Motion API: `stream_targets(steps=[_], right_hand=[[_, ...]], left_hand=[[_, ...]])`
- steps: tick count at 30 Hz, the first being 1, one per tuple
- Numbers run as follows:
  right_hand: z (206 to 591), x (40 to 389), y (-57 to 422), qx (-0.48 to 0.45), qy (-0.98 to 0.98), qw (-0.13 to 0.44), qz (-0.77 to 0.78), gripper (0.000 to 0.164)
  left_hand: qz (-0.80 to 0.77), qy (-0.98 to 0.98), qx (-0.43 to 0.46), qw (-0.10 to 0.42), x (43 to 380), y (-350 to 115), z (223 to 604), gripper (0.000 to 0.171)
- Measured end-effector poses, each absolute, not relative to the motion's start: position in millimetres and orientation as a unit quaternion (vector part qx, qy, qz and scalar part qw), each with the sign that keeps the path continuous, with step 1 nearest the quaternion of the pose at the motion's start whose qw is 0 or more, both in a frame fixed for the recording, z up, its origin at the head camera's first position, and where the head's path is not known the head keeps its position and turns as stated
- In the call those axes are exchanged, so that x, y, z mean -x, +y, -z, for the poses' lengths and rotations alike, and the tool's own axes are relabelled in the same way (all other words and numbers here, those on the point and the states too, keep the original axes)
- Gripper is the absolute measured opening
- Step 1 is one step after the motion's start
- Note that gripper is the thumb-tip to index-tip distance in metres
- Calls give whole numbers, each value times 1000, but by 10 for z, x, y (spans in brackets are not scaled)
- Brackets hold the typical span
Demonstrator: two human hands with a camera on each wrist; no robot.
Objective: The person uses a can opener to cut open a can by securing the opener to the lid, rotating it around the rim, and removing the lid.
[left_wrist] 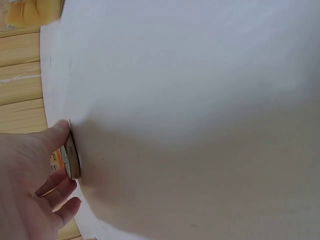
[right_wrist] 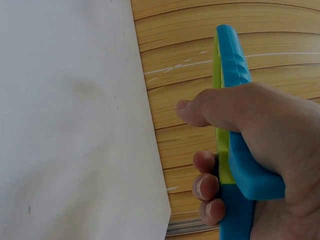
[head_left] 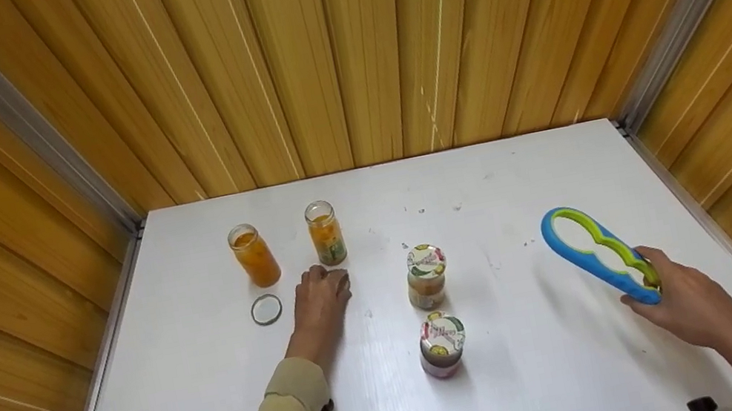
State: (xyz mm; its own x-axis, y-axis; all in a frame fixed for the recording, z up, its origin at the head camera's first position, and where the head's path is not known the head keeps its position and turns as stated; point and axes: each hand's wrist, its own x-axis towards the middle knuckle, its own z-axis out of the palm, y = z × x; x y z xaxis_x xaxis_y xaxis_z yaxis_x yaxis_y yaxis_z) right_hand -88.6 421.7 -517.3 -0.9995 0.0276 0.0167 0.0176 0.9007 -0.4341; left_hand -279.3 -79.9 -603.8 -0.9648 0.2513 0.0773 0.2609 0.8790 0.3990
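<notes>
My left hand (head_left: pixel 322 300) is low over the table in front of an open jar (head_left: pixel 327 238) of orange contents. In the left wrist view its thumb and fingers pinch a jar lid (left_wrist: pixel 72 157), which the hand hides in the head view. Another open jar (head_left: pixel 258 260) stands to the left, and a loose lid (head_left: pixel 266 310) lies close by it. My right hand (head_left: pixel 692 302), at the right side, grips a blue and green jar opener (head_left: pixel 599 266) by one end. Its looped end points away to the upper left, raised above the table.
Two small jars with patterned lids, one farther back (head_left: pixel 428 289) and one nearer (head_left: pixel 444 357), stand mid-table between the hands. The white table (head_left: pixel 518 171) meets wood-look panel walls (head_left: pixel 368 47) at the back and sides.
</notes>
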Motion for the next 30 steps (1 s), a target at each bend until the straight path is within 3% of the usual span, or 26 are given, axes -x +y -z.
stream_targets(steps=[5,11,18,21,30], right_hand=[[5177,887,4208,15,-974,4,-224,81],[5166,878,4213,19,-974,4,-225,80],[5165,888,4226,14,-974,12,-226,80],[5161,893,4210,19,-974,4,-226,80],[5130,890,4171,23,-972,-8,-234,81]], left_hand=[[225,-970,83,-32,2792,-791,5978,54],[187,-977,94,28,2705,-761,5851,58],[297,-944,123,77,2491,-749,5727,52],[361,-923,123,47,2410,-737,5678,49],[535,-814,195,-118,2089,-714,5615,61]])
